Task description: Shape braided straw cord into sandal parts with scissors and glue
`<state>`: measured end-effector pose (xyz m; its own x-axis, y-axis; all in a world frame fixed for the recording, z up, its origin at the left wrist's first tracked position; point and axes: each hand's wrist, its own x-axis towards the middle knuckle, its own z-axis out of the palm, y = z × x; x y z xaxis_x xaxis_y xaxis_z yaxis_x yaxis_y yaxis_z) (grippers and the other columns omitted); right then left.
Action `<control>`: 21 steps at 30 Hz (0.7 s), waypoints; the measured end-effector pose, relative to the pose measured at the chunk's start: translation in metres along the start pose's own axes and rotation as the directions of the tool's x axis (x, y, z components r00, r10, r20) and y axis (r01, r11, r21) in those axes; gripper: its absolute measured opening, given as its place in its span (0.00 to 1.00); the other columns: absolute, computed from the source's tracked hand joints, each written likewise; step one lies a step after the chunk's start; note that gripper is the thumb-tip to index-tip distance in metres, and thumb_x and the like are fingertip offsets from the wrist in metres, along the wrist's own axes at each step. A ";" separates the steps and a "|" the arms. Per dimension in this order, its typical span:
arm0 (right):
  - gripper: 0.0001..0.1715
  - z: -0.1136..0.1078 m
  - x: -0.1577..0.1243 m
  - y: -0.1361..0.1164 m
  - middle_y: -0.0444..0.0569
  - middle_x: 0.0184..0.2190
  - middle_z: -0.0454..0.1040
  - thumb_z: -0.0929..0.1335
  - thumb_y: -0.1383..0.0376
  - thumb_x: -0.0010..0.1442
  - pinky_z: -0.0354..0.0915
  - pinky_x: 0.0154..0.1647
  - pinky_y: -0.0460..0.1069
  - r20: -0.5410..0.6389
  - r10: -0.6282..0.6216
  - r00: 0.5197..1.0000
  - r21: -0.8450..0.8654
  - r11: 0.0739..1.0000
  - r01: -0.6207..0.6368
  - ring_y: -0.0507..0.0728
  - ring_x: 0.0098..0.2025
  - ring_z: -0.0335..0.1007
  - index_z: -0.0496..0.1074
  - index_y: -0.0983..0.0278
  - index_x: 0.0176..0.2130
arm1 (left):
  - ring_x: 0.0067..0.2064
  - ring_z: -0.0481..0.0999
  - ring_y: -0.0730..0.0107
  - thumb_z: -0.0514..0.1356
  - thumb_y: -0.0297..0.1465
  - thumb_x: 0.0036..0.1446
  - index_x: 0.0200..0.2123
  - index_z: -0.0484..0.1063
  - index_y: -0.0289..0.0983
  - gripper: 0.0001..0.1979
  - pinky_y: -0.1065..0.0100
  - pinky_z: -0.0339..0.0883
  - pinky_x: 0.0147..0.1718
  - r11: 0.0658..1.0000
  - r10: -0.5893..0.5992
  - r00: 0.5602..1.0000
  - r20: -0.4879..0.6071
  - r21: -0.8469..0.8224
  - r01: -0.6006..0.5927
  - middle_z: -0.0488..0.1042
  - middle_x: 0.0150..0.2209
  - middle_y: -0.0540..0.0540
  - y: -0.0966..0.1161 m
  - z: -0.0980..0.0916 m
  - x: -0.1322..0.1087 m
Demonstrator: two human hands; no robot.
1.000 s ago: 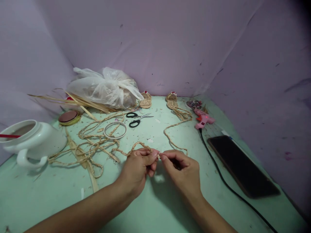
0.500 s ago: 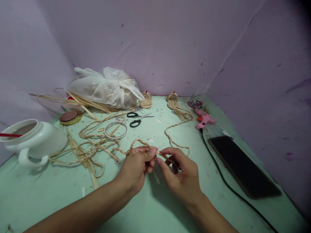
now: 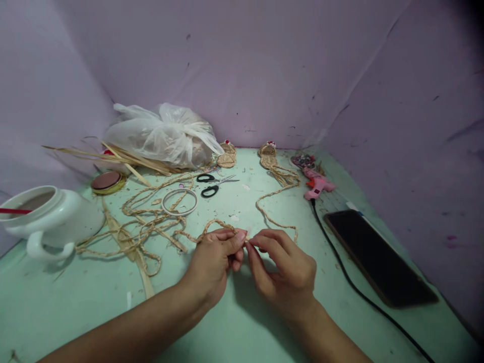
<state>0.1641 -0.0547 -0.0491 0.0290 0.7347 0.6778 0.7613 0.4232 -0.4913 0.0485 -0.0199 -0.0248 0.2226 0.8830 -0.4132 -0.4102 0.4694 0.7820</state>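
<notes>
My left hand (image 3: 219,257) is closed on a braided straw cord (image 3: 216,222), its thumb pressing the strand against the fingers. Close against it, my right hand (image 3: 283,262) pinches a short bit of the same cord between thumb and fingertips. Much of the cord inside both hands is hidden. From the left hand, cord runs into a loose tangle on the green table (image 3: 242,201). Another stretch of braid (image 3: 264,214) leads from behind the right hand back to a small woven slipper (image 3: 267,155).
Scissors (image 3: 212,185) and a ring-shaped roll (image 3: 179,202) lie ahead. A white pot (image 3: 71,217) stands left, with straw strips (image 3: 139,161) and a plastic bag (image 3: 166,136) behind. On the right are a pink glue gun (image 3: 317,184), its cable and a phone (image 3: 374,257).
The fingers of my right hand have closed in to the left thumb and now pinch the cord there. My left hand has barely moved.
</notes>
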 end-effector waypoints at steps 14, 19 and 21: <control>0.17 0.005 -0.001 0.000 0.46 0.32 0.68 0.69 0.70 0.48 0.66 0.27 0.48 -0.016 0.160 0.987 0.082 0.984 -0.159 0.51 0.27 0.65 0.62 0.63 0.39 | 0.17 0.57 0.82 0.67 0.29 0.36 0.19 0.68 0.31 0.11 0.79 0.48 0.14 1.000 0.000 0.999 -0.054 0.011 0.000 0.61 0.13 0.54 0.001 0.000 0.001; 0.16 0.004 0.001 0.001 0.47 0.33 0.69 0.69 0.68 0.48 0.65 0.25 0.48 0.008 0.186 0.983 0.061 0.981 -0.186 0.52 0.26 0.65 0.63 0.64 0.39 | 0.17 0.57 0.82 0.67 0.31 0.36 0.19 0.67 0.32 0.11 0.78 0.48 0.14 1.000 0.004 0.999 -0.050 0.020 -0.003 0.60 0.13 0.55 0.001 -0.001 0.001; 0.15 0.004 0.001 0.001 0.48 0.33 0.69 0.69 0.69 0.49 0.66 0.27 0.48 0.012 0.127 0.992 0.056 0.990 -0.128 0.52 0.28 0.66 0.65 0.64 0.39 | 0.17 0.57 0.82 0.68 0.31 0.35 0.19 0.68 0.31 0.11 0.78 0.48 0.14 1.000 0.011 0.999 -0.052 0.011 -0.010 0.61 0.13 0.54 0.001 -0.002 0.001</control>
<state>0.1627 -0.0517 -0.0510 0.1180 0.7887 0.6033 0.7138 0.3550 -0.6037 0.0469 -0.0186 -0.0256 0.1718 0.8870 -0.4286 -0.4024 0.4603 0.7913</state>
